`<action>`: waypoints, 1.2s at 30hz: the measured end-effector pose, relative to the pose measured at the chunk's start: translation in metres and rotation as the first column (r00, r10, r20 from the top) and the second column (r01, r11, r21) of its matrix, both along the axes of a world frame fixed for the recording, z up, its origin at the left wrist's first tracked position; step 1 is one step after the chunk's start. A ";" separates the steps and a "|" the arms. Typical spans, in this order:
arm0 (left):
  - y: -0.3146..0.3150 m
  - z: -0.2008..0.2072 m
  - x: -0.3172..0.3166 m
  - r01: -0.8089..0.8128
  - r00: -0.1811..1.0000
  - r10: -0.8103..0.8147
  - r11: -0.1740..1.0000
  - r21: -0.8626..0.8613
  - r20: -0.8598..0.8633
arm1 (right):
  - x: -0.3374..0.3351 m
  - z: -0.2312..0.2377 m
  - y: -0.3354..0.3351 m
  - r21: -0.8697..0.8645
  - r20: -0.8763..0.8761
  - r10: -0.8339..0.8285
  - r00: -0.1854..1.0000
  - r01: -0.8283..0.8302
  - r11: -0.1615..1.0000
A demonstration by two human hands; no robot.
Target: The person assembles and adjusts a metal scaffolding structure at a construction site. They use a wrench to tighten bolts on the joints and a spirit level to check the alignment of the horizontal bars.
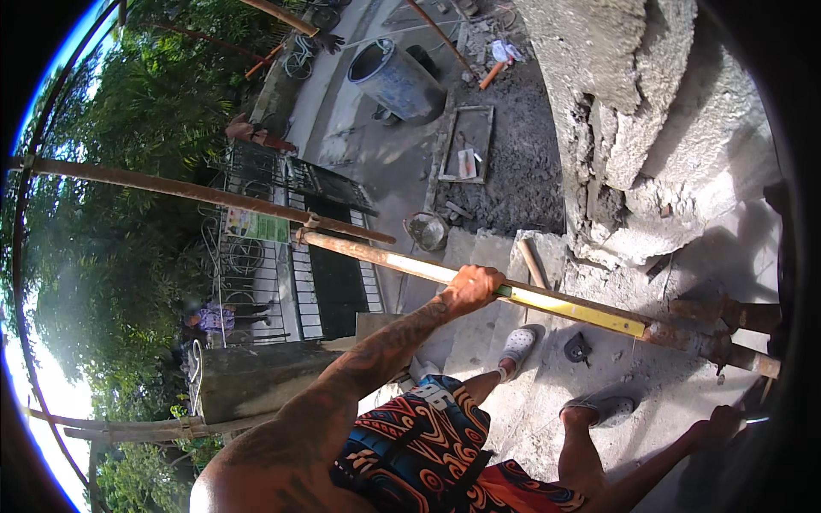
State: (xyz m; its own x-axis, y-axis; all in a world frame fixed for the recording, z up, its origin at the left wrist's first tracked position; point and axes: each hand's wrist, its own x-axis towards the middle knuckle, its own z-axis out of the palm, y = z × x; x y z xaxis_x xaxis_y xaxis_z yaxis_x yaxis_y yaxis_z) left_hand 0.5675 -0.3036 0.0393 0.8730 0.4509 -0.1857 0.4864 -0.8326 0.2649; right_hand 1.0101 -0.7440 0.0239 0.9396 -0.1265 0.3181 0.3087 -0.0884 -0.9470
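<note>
A yellow spirit level (581, 309) lies along a rusty scaffold pipe (346, 248) that crosses in front of me. My left hand (475, 288) is closed around the level from above, close to its green vial. Whether its fingers also wrap the pipe is hidden. Low at the right edge, my right hand (717, 427) is closed beside the rough wall, in shadow. A thin bright sliver shows just past its fingers; what it belongs to cannot be made out.
Below are my feet in grey clogs on a concrete ledge. Near them lie a dark round object (577, 349) and a wooden handle (532, 263). Rough plaster (676, 128) rises at right. Farther down are a blue drum (398, 81), a wooden frame (466, 144), a bucket (426, 231) and a metal gate (329, 256).
</note>
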 end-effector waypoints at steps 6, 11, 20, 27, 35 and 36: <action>0.000 -0.003 0.001 0.004 0.999 -0.003 1.000 -0.030 0.048 | -0.009 -0.005 0.059 -0.348 -0.032 -0.091 0.995 0.074 0.934; 0.001 -0.006 0.001 -0.001 1.000 0.001 1.000 -0.003 0.031 | 0.017 0.011 0.041 0.012 -0.739 0.081 0.669 -0.107 0.994; 0.001 -0.004 -0.001 -0.028 1.000 0.028 0.999 -0.022 0.000 | 0.006 0.005 0.051 0.080 -0.634 0.354 0.688 -0.397 0.915; 0.002 -0.001 0.004 0.011 0.999 -0.008 0.997 -0.079 0.032 | -0.006 0.080 0.061 0.165 -0.023 -0.086 0.996 0.088 0.982; 0.005 0.008 0.008 -0.004 0.997 0.012 0.994 -0.107 0.076 | -0.016 0.049 0.076 0.005 -0.692 -0.007 0.722 0.015 1.000; 0.003 0.007 0.007 -0.008 0.998 0.016 0.993 -0.115 0.068 | -0.012 0.056 0.068 0.056 -0.573 0.043 0.819 -0.013 0.998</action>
State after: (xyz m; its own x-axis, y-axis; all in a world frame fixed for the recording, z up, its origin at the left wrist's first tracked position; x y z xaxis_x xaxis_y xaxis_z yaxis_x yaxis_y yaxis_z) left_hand 0.5740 -0.3006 0.0466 0.8800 0.4408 -0.1766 0.4737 -0.7888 0.3916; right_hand 0.9982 -0.6756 0.0794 0.9535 -0.0980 -0.2850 -0.2898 -0.0392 -0.9563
